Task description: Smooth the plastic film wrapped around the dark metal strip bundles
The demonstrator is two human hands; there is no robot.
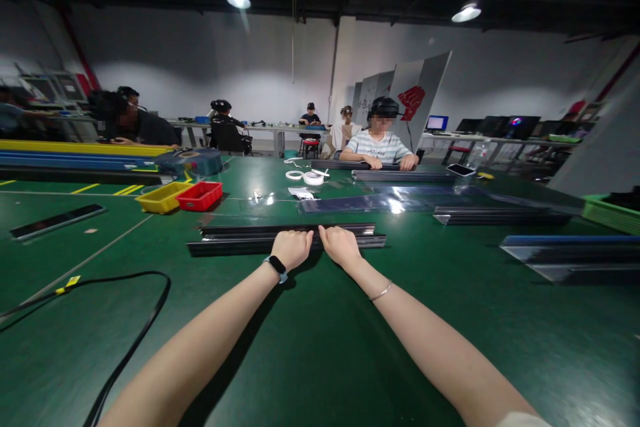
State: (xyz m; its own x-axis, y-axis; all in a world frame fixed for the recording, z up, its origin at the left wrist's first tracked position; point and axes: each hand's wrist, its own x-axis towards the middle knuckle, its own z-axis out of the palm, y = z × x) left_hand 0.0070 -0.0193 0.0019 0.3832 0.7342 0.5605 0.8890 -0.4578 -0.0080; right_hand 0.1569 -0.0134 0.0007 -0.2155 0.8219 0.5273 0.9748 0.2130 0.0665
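A long black channel-shaped profile lies crosswise on the green table in front of me. My left hand, with a watch at the wrist, is closed over its middle. Close beside it, my right hand grips the same profile, fingers curled and a thin bangle on the wrist. The two thumbs point toward each other with a small gap between them. Both ends of the profile stick out past my hands. My fingertips are hidden behind the profile and knuckles.
Beyond the profile lie clear plastic strips and white tape rolls. Yellow and red bins stand left, near a black cable. More profiles lie right. Across the table a person handles another profile.
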